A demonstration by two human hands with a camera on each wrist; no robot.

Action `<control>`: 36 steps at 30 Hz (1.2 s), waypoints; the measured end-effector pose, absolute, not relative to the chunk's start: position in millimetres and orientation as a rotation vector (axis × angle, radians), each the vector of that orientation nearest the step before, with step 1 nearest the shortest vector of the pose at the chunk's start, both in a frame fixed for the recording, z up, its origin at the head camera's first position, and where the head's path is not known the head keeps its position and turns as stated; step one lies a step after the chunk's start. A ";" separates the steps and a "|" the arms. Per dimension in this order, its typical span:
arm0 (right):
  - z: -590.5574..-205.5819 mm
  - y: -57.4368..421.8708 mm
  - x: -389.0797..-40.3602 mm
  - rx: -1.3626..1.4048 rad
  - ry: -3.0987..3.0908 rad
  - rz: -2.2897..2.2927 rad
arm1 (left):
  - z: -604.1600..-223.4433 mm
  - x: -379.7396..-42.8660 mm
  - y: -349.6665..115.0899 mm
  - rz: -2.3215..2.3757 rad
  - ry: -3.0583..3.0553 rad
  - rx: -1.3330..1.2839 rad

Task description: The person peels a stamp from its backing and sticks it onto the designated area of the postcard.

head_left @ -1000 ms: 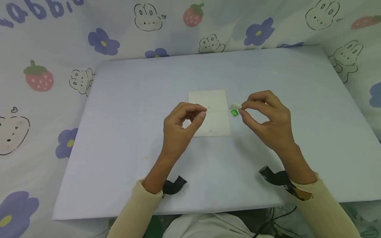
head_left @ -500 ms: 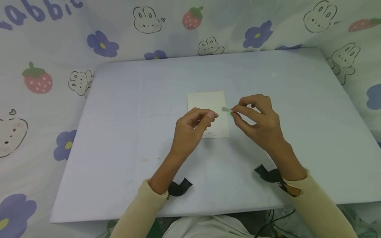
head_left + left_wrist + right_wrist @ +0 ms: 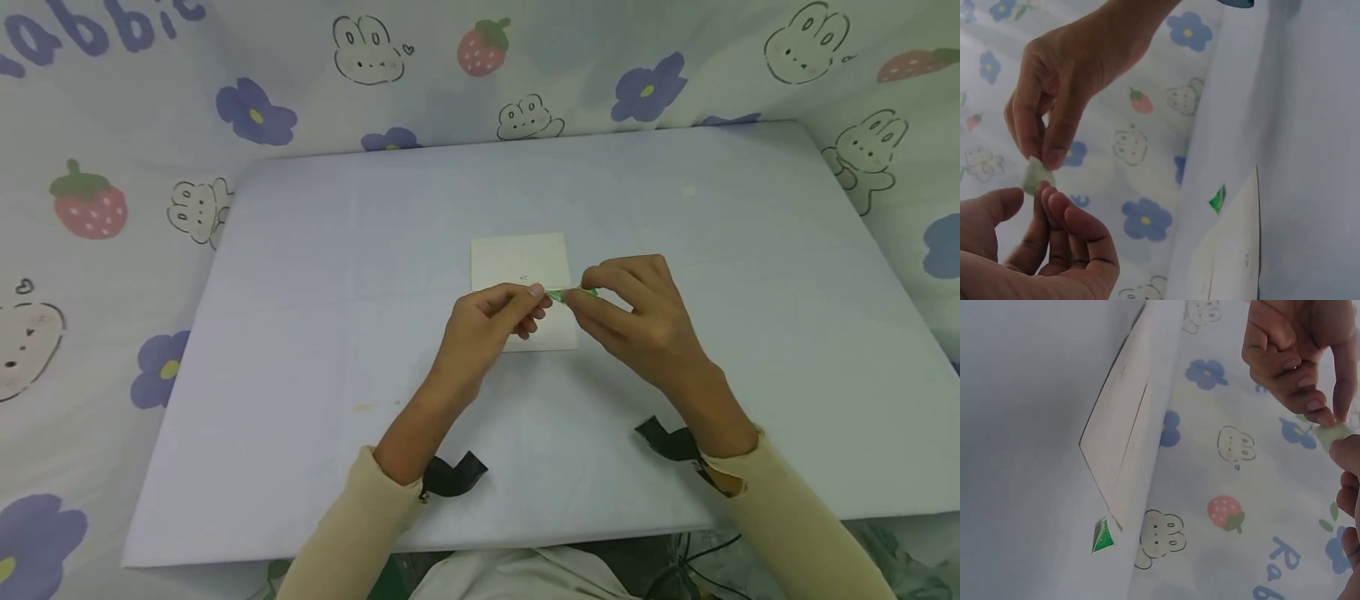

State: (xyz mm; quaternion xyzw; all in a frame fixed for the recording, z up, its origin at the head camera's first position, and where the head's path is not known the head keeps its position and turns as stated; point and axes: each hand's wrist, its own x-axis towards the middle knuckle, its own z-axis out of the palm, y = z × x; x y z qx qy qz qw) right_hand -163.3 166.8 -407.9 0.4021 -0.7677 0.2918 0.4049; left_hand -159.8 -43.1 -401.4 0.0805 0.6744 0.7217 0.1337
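Between my two hands, over the card, is a small pale green piece like paper or film. My right hand pinches its right end between thumb and fingers. From the other side, my left hand pinches its left end at the fingertips. In the left wrist view the pale piece spans from the upper hand to my left fingertips. A white card with a line across its middle lies beneath, partly hidden by my hands. Beside it lies a small bright green square with a pale edge.
The table has a white cover. Behind and left hangs a cloth printed with rabbits, strawberries and flowers. Black straps are on both wrists. Dark cables hang below the front edge at right.
My right hand has moved left and slightly toward the front edge with the pale piece. My left hand has come right, and its fingertips now meet the piece.
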 end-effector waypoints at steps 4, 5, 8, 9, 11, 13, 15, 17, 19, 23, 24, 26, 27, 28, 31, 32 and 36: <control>-407.3 164.5 -165.1 1.028 -1.914 0.727 | -400.7 -160.5 -45.9 2.117 1.905 0.209; -406.7 164.2 -165.4 1.032 -1.910 0.724 | -400.6 -160.6 -46.3 2.123 1.890 0.204; -405.6 163.5 -166.3 1.038 -1.895 0.725 | -399.3 -161.1 -46.8 2.155 1.830 0.187; -405.2 163.2 -166.3 1.041 -1.892 0.727 | -398.8 -161.4 -46.6 2.165 1.811 0.178; -404.8 162.6 -166.1 1.046 -1.885 0.731 | -398.7 -162.2 -46.1 2.180 1.786 0.164; -404.6 162.1 -165.5 1.051 -1.885 0.734 | -398.9 -163.0 -45.6 2.180 1.787 0.143; -404.7 161.8 -165.1 1.051 -1.892 0.734 | -399.3 -163.2 -45.5 2.171 1.806 0.115; -405.0 161.8 -165.1 1.049 -1.904 0.733 | -400.0 -163.0 -45.8 2.168 1.813 0.097; -405.3 162.3 -165.4 1.044 -1.931 0.736 | -400.4 -162.3 -46.1 2.166 1.827 0.090; -405.7 164.1 -165.9 1.011 -2.024 0.781 | -403.6 -162.4 -46.1 2.151 1.899 0.106; -406.0 164.4 -165.5 0.991 -2.055 0.815 | -404.8 -162.7 -45.9 2.144 1.929 0.110; -406.6 164.8 -164.4 0.937 -2.122 0.938 | -407.1 -163.4 -45.4 2.126 1.992 0.112; -406.7 164.9 -163.7 0.902 -2.157 1.016 | -408.2 -163.7 -45.1 2.122 2.019 0.116; -407.1 164.8 -163.1 0.862 -2.186 1.101 | -408.9 -163.9 -44.8 2.119 2.044 0.124; -407.2 162.9 -161.6 0.752 -2.244 1.369 | -410.0 -163.7 -44.3 2.104 2.115 0.161; -407.3 162.1 -161.5 0.725 -2.262 1.432 | -410.2 -163.6 -44.0 2.101 2.136 0.178; -408.2 158.4 -162.3 0.666 -2.302 1.570 | -410.7 -163.4 -43.2 2.091 2.186 0.237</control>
